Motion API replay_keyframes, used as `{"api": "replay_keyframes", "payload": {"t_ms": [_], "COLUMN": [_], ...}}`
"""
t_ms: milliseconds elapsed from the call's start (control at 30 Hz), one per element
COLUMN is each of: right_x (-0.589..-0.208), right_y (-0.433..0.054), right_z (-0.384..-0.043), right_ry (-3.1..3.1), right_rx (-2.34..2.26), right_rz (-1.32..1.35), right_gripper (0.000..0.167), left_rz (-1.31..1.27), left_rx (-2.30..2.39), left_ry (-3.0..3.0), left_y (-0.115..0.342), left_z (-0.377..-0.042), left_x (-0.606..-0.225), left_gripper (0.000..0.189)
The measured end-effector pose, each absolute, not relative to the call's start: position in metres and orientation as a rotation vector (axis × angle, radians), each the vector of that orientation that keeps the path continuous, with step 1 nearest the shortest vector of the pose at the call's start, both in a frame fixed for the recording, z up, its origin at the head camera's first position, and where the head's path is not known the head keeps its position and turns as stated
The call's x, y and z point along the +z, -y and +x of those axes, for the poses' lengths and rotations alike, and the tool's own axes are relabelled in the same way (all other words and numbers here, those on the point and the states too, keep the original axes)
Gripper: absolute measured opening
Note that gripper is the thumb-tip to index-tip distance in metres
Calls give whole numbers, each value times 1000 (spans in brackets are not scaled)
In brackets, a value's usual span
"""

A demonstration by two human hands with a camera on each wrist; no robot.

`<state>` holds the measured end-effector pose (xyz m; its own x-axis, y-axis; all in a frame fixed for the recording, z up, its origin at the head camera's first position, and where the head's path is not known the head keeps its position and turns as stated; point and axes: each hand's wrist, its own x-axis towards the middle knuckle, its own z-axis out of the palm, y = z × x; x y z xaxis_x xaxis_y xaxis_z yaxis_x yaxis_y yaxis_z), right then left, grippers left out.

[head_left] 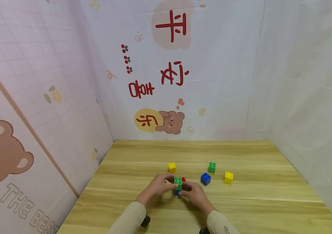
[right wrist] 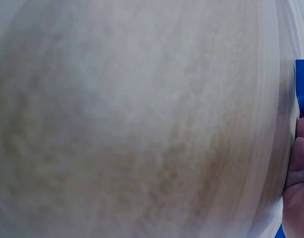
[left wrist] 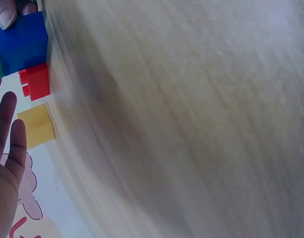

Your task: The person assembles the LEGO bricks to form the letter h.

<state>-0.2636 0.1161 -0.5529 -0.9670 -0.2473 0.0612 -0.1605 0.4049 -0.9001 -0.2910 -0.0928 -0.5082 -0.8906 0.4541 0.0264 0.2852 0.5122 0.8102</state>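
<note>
A green brick (head_left: 178,183) sits on top of a blue brick (head_left: 177,192), both upright between the two hands in the head view. My left hand (head_left: 161,184) pinches the green brick from the left with its thumb and finger. From the right, my right hand (head_left: 195,192) grips the blue brick, its thumb on the near face. A red brick (head_left: 183,179) lies just behind the stack, partly hidden. In the left wrist view the blue brick (left wrist: 24,43) shows large, and the left hand's other fingers (left wrist: 17,144) are spread apart. The right wrist view catches only part of the right hand (right wrist: 298,198).
Beyond the left hand stands a yellow brick (head_left: 172,167). To the right are a loose blue brick (head_left: 205,179), another green brick (head_left: 212,167) and a second yellow brick (head_left: 228,177). The wooden table (head_left: 125,156) meets printed cloth walls at its back and sides.
</note>
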Motion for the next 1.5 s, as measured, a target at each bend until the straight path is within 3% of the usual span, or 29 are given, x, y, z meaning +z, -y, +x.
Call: {"api": "replay_keyframes", "payload": {"t_ms": [200,433,533,933,1200,1500], "right_x": [-550,-549,-547,-532,-514,-496], "right_y": [-114,-115,-118,-137,-158,-191], "right_z": [-265,-264,-263,-258,-260,-266], "right_ry": [-2558,-2566,-2584,-2530,-2719,-2754], "right_rx": [-1597,-1546,-1532,-1599,-1676,-1702], "right_rz": [-396,-366,-369,-212,-48,23], "right_gripper": [39,42,41,42,33,35], "left_rz": [658,609,571,468,489,483], "left_rx": [1303,1284,1279,1404,1397,1509], "left_ry": [-2596,-2569,-2577,-2586,-2626,-2610], "left_y": [98,109,111,109,88,58], "left_z": [-292,-291,-295,-311,-320,-325], "left_x": [-509,-508,-504,-482,-460,-439], "left_gripper": [26,61,66,61,56,58]}}
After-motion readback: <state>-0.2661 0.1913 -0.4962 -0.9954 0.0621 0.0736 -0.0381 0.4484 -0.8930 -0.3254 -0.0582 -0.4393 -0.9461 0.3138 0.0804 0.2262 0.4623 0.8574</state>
